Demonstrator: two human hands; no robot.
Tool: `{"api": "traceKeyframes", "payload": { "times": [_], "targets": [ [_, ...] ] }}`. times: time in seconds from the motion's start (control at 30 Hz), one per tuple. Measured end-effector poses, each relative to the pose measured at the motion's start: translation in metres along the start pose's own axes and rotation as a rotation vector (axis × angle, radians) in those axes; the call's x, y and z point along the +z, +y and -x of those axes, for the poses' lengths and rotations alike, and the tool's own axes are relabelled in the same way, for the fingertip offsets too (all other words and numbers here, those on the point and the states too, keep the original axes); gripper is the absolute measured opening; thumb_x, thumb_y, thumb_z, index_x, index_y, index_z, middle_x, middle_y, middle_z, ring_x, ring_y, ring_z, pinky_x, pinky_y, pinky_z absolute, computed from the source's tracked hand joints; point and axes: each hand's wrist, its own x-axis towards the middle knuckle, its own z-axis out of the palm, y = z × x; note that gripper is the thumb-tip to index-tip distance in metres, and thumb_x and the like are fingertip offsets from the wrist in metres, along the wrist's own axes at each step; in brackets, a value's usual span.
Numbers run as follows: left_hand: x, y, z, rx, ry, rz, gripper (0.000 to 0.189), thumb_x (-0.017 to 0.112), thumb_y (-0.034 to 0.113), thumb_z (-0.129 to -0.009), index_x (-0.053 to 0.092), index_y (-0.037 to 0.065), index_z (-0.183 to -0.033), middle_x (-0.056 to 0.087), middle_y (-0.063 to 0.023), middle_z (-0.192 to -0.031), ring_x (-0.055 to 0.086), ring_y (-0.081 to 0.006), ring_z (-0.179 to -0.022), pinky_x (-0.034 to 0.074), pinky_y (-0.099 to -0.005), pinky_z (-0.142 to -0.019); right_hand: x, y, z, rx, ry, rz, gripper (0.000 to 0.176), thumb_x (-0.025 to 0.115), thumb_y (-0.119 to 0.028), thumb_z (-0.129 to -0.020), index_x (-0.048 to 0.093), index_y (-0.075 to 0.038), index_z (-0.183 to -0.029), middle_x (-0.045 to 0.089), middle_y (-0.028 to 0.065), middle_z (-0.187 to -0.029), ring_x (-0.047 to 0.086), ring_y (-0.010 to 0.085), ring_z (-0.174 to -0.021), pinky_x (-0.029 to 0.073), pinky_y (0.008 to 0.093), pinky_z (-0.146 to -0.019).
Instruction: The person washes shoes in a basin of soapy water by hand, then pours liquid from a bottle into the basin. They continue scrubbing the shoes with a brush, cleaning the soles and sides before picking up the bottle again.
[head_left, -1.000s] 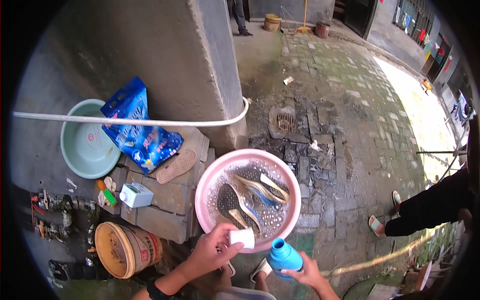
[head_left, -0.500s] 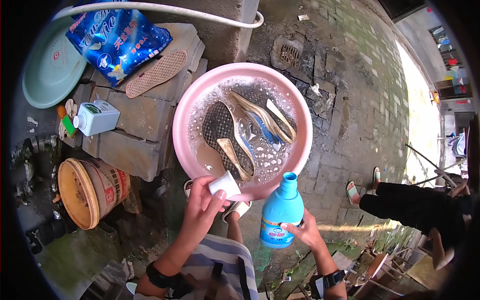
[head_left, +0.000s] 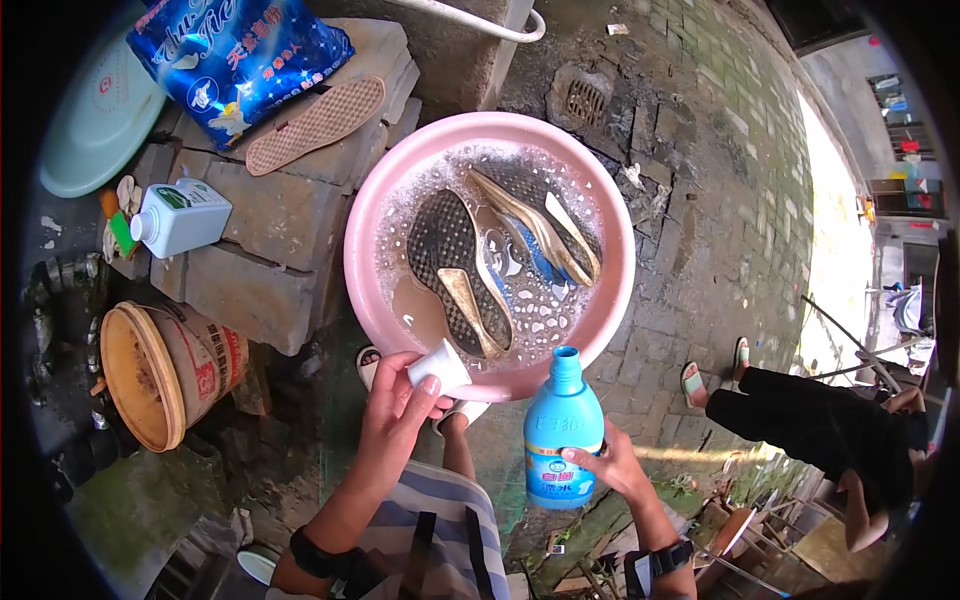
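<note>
Pinched in the fingers of my left hand point(head_left: 398, 405) is a white cap point(head_left: 440, 370), held at the near rim of a pink basin point(head_left: 362, 300). My right hand point(head_left: 610, 462) grips a blue bottle point(head_left: 562, 430) around its lower body; its uncapped mouth points up. The bottle stays upright, just right of the basin's near edge. Soapy, brownish water fills the basin. In it lie two shoes: one sole-up shoe point(head_left: 445, 240) at the left and a shoe on its side point(head_left: 530, 225) at the right, with some blue showing.
On stone blocks at the left are a blue detergent bag point(head_left: 240, 65), an insole point(head_left: 315, 125), a pale bottle point(head_left: 188, 220) and a green basin point(head_left: 75, 170). A dirty bucket point(head_left: 180, 375) lies tipped below them. A drain grate point(head_left: 586, 102) is beyond; another person point(head_left: 810, 415) is at right.
The view has shifted slightly. Both hands keep their holds, the white cap in the left and the blue bottle in the right, with the bottle now a little more upright.
</note>
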Motion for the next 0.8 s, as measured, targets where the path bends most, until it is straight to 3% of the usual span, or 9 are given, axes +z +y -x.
{"api": "traceKeyframes", "payload": {
  "times": [0.8],
  "targets": [
    [0.003,-0.003,-0.004,-0.065,-0.015,-0.006,0.033,0.049,0.025,-0.092,0.040,0.003,-0.115,0.055,-0.0092,-0.104,0.056,-0.0124,-0.081,0.044,-0.0238,-0.072,-0.001,0.010,-0.006,0.020,-0.036,-0.089,0.055,0.073,-0.024,-0.076,0.048,0.002,-0.118,0.062,0.0109,-0.099,0.057,0.0155,-0.091,0.046,0.0304,-0.082]
  ]
}}
